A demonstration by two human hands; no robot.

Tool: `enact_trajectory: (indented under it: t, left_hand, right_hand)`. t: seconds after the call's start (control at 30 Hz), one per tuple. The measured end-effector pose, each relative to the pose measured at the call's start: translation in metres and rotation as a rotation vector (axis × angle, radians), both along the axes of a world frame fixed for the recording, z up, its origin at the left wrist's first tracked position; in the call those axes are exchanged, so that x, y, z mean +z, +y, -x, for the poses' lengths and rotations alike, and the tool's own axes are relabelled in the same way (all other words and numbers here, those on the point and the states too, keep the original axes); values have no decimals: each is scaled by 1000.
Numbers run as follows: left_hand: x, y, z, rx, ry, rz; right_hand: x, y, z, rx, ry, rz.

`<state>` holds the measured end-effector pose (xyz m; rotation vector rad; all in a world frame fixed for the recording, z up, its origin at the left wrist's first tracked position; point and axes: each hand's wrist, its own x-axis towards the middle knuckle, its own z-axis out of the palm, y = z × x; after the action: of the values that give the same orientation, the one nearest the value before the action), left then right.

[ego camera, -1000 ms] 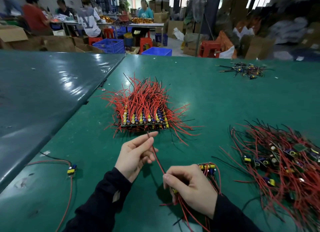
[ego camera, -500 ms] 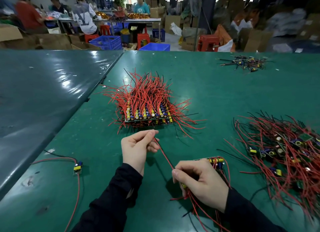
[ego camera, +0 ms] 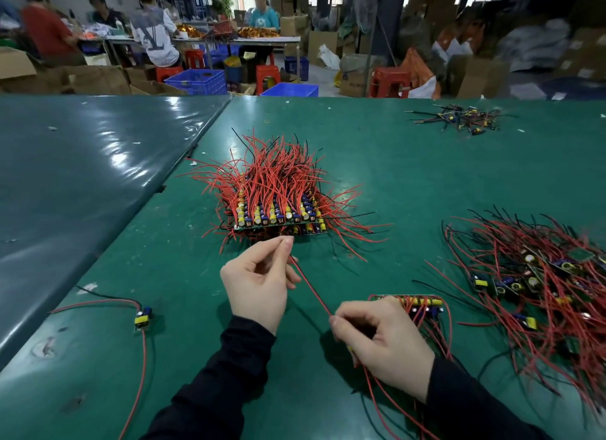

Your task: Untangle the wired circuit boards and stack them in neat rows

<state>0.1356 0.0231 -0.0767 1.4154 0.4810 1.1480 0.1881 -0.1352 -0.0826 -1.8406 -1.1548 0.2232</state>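
Observation:
A neat stack of circuit boards [ego camera: 278, 221] with red wires fanning upward sits mid-table. A tangled heap of wired boards [ego camera: 537, 282] lies at the right. My left hand [ego camera: 259, 282] pinches the end of a red wire [ego camera: 311, 292] between thumb and forefinger, just in front of the stack. That wire runs taut down to my right hand [ego camera: 383, 344], which grips it along with a small bundle of boards [ego camera: 419, 303] whose red wires trail toward me.
A single wired board [ego camera: 143, 318] lies at the left on the green table [ego camera: 393, 177]. A small pile of dark wired parts [ego camera: 459, 118] sits far right. A darker table [ego camera: 82, 177] adjoins on the left. People work at benches beyond.
My left hand has closed its fingers to a pinch on the wire end and drawn it straighter. The right hand has stayed on the bundle.

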Motion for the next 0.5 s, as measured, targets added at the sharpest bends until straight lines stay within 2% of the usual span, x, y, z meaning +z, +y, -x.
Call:
enact_trajectory:
  t: [0.07, 0.17, 0.3, 0.4, 0.5]
  left_hand:
    - [0, 2, 1, 34, 17, -46]
    - [3, 6, 2, 11, 46, 56]
    - [7, 10, 6, -108, 30, 287]
    - [9, 12, 8, -143, 54, 377]
    - [9, 14, 8, -166, 71, 445]
  right_hand:
    - [1, -1, -1, -22, -42, -19]
    - [7, -1, 4, 33, 25, -101]
    - [29, -5, -1, -40, 257, -253]
    - [51, -30, -24, -78, 484, -275]
    - [81, -69, -55, -186, 486, -209]
